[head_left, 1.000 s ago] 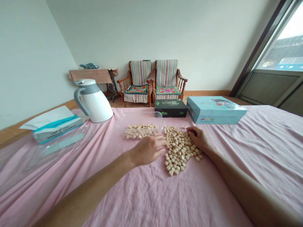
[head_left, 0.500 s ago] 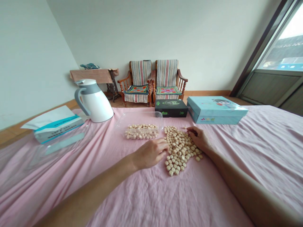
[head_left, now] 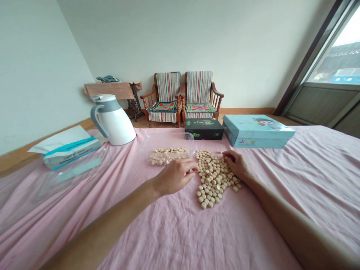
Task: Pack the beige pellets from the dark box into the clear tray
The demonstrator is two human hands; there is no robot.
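Well left of the heap of small cream-coloured lumps (head_left: 215, 180) stands a white-and-grey plastic jug (head_left: 114, 123). Just left of the heap lies a clear plastic tray (head_left: 168, 140) holding more lumps. The left hand (head_left: 174, 177) touches the heap's left edge, fingers loosely curled, nothing visibly gripped. Behind the heap sits a black cardboard box (head_left: 204, 128). The right hand (head_left: 238, 165) rests on its right edge, fingers bent inward; whether they grip a lump, I cannot tell. Beyond, right of the heap, lies a pale-blue cardboard box (head_left: 257, 131).
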